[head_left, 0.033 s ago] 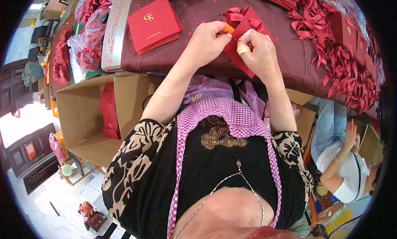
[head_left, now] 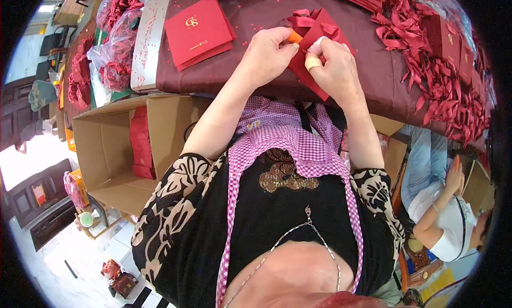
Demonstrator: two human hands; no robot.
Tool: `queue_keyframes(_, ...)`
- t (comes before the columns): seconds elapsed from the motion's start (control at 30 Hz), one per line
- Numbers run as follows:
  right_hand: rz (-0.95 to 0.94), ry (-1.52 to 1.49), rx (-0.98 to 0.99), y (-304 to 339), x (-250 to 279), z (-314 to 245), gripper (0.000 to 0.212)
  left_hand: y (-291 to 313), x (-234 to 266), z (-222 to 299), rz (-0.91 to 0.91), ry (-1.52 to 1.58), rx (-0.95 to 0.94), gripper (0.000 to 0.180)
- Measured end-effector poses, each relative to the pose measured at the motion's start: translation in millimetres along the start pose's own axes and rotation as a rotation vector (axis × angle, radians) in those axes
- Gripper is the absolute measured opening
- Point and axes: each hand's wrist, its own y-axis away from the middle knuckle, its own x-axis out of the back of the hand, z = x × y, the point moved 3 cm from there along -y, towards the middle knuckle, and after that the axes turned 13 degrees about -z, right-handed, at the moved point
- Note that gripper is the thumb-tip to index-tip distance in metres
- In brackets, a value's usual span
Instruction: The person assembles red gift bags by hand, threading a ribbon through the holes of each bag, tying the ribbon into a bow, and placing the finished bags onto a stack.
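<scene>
Red card (head_left: 308,80) may crease, we judge, if our right hand (head_left: 337,69), pinching it, tugs against our left hand (head_left: 268,57), whose grip we cannot tell.

Gift-bag stack (head_left: 194,33) on the counter (head_left: 261,12) left of the left hand (head_left: 269,55), ribbons (head_left: 400,36) right of the right hand (head_left: 336,68), cardboard box (head_left: 101,143) by the counter's near left edge, bag bundle (head_left: 141,148) inside
</scene>
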Motion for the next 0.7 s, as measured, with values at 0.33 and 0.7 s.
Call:
queue_keyframes(0.33, -0.074, 0.243, 0.149, -10.1, 12.2, -13.7, 0.01, 0.6, -4.6, 2.4, 0.047, -0.098, -0.087, 0.022)
queue_keyframes(0.7, 0.069, 0.038, 0.097, 12.9, 13.6, -7.8, 0.006, -0.2, -8.0, -5.7, -0.113, 0.075, -0.109, 0.018)
